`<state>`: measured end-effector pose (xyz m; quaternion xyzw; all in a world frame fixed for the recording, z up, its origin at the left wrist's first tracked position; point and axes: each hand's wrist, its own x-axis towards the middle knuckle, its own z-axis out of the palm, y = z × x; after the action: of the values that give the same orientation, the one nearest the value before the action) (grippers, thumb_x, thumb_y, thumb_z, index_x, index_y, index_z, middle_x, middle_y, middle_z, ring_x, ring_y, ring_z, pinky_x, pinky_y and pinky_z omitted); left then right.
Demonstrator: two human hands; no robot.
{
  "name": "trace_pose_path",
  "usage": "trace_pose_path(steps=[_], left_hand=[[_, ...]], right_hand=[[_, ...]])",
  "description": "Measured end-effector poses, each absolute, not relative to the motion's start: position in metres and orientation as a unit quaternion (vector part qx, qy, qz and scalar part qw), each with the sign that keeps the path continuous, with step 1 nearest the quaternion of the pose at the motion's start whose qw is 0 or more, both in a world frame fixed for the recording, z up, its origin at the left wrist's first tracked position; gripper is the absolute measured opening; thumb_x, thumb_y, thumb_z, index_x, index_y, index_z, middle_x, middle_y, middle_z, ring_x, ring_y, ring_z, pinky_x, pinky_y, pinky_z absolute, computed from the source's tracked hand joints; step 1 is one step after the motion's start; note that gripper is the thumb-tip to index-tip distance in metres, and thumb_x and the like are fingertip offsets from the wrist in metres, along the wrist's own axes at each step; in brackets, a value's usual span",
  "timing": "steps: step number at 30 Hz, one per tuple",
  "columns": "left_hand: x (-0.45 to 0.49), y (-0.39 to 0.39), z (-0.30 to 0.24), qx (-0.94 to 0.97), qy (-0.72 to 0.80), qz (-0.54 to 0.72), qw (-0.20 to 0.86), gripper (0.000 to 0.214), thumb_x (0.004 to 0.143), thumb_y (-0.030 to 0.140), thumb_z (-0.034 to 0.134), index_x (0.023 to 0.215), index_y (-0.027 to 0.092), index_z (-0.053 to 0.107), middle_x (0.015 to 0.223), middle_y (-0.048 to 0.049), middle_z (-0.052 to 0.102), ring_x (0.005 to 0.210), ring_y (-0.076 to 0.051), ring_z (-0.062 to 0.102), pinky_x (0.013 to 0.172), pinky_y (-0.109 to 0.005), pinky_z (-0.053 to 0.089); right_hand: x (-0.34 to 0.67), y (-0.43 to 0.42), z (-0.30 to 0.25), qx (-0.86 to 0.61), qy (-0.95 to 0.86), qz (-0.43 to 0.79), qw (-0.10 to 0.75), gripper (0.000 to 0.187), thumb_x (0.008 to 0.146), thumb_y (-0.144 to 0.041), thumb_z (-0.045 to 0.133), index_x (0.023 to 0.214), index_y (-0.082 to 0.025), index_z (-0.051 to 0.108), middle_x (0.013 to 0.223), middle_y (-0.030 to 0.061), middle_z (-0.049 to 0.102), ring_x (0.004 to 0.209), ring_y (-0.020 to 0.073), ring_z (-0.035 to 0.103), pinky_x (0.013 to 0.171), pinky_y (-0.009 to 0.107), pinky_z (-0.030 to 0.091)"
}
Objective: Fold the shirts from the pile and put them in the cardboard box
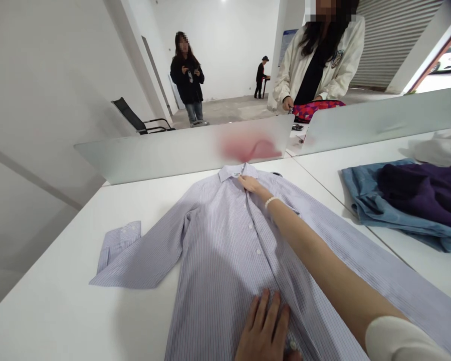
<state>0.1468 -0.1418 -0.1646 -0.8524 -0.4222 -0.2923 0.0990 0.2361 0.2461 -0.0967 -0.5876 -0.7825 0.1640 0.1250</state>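
Note:
A pale lilac striped button shirt (218, 240) lies spread face up on the white table (60, 301), collar away from me, its left sleeve folded back at the cuff. My right hand (250, 184) reaches far forward and rests at the collar, fingers stretched along the placket; a bead bracelet is on the wrist. My left hand (265, 328) lies flat on the lower front of the shirt by the button strip, fingers extended.
Frosted divider panels (154, 153) stand along the table's far edge. Blue and dark purple garments (409, 205) lie piled on the adjoining table at right. A person in a cream jacket (319, 60) stands beyond the divider; two more people and a black chair (139, 120) are farther back.

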Motion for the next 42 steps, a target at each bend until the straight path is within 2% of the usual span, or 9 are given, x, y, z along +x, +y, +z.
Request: trace_pose_path(steps=[3, 8, 15, 21, 25, 30, 33, 37, 42], left_hand=[[0.146, -0.142, -0.161, -0.854, -0.420, -0.289, 0.104, 0.056, 0.085, 0.056, 0.047, 0.126, 0.018, 0.056, 0.132, -0.0059, 0.059, 0.126, -0.025, 0.048, 0.096, -0.037, 0.048], [0.144, -0.141, -0.165, -0.852, -0.418, -0.294, 0.117, 0.054, 0.087, 0.055, 0.044, 0.124, 0.018, 0.057, 0.131, -0.0062, 0.059, 0.128, -0.025, 0.046, 0.096, -0.036, 0.047], [0.150, -0.141, -0.170, -0.815, -0.428, -0.371, 0.123, 0.049, 0.092, 0.053, 0.034, 0.112, 0.018, 0.062, 0.117, -0.0082, 0.067, 0.122, -0.024, 0.053, 0.091, -0.037, 0.050], [0.151, -0.130, -0.132, -0.797, -0.491, -0.352, -0.011, 0.026, 0.093, 0.029, 0.040, 0.105, 0.020, 0.061, 0.093, -0.0041, 0.072, 0.090, -0.019, 0.066, 0.075, -0.034, 0.056], [0.155, -0.109, -0.111, -0.758, -0.566, -0.311, -0.094, 0.028, 0.090, 0.018, 0.041, 0.112, 0.017, 0.058, 0.106, -0.0088, 0.067, 0.095, -0.020, 0.065, 0.078, -0.037, 0.056], [0.164, -0.076, -0.110, -0.727, -0.593, -0.334, -0.087, 0.032, 0.086, 0.018, 0.048, 0.117, 0.016, 0.056, 0.140, -0.0167, 0.047, 0.129, -0.031, 0.044, 0.095, -0.050, 0.048], [0.166, -0.061, -0.109, -0.701, -0.619, -0.341, -0.095, 0.031, 0.084, 0.017, 0.050, 0.114, 0.014, 0.057, 0.130, -0.0168, 0.055, 0.125, -0.032, 0.047, 0.093, -0.052, 0.047], [0.166, -0.056, -0.100, -0.700, -0.624, -0.306, -0.163, 0.025, 0.084, 0.014, 0.049, 0.106, 0.016, 0.061, 0.106, -0.0096, 0.067, 0.106, -0.026, 0.057, 0.087, -0.046, 0.048], [0.174, -0.062, -0.093, -0.685, -0.612, -0.324, -0.227, 0.026, 0.086, 0.013, 0.045, 0.100, 0.019, 0.066, 0.098, -0.0069, 0.068, 0.100, -0.024, 0.055, 0.085, -0.043, 0.043]], right_hand=[[0.242, 0.250, -0.092, -0.568, -0.792, 0.195, 0.110, 0.050, 0.100, -0.026, 0.018, 0.116, -0.015, 0.063, 0.096, 0.0085, 0.071, 0.081, 0.0155, 0.066, 0.072, 0.022, 0.044], [0.243, 0.249, -0.092, -0.540, -0.813, 0.189, 0.105, 0.033, 0.087, -0.010, 0.045, 0.115, -0.018, 0.063, 0.111, 0.0078, 0.067, 0.094, 0.0167, 0.063, 0.081, 0.021, 0.042], [0.275, 0.253, -0.065, -0.492, -0.835, 0.203, 0.139, 0.017, 0.080, -0.013, 0.061, 0.096, -0.014, 0.063, 0.131, 0.0136, 0.052, 0.094, 0.0175, 0.061, 0.084, 0.026, 0.045], [0.321, 0.257, -0.032, -0.436, -0.834, 0.285, 0.180, 0.025, 0.092, -0.023, 0.044, 0.113, -0.015, 0.056, 0.096, 0.0067, 0.066, 0.074, 0.0120, 0.061, 0.070, 0.024, 0.049], [0.324, 0.251, -0.032, -0.396, -0.816, 0.347, 0.239, 0.029, 0.091, -0.018, 0.036, 0.112, -0.015, 0.057, 0.105, 0.0086, 0.063, 0.083, 0.0127, 0.061, 0.076, 0.025, 0.050], [0.291, 0.245, -0.042, -0.431, -0.849, 0.279, 0.124, 0.040, 0.083, -0.004, 0.034, 0.111, -0.014, 0.061, 0.099, 0.0084, 0.067, 0.078, 0.0131, 0.062, 0.071, 0.022, 0.050], [0.268, 0.247, -0.048, -0.425, -0.865, 0.255, 0.079, 0.044, 0.075, 0.001, 0.036, 0.105, -0.012, 0.066, 0.091, 0.0077, 0.070, 0.075, 0.0143, 0.062, 0.071, 0.022, 0.049], [0.252, 0.249, -0.055, -0.399, -0.892, 0.213, 0.016, 0.052, 0.067, 0.003, 0.041, 0.104, -0.018, 0.072, 0.104, 0.0029, 0.071, 0.089, 0.0152, 0.063, 0.077, 0.019, 0.046], [0.249, 0.248, -0.061, -0.426, -0.895, 0.130, -0.028, 0.055, 0.071, 0.001, 0.046, 0.115, -0.023, 0.069, 0.119, 0.0037, 0.066, 0.103, 0.0191, 0.062, 0.082, 0.021, 0.045]])
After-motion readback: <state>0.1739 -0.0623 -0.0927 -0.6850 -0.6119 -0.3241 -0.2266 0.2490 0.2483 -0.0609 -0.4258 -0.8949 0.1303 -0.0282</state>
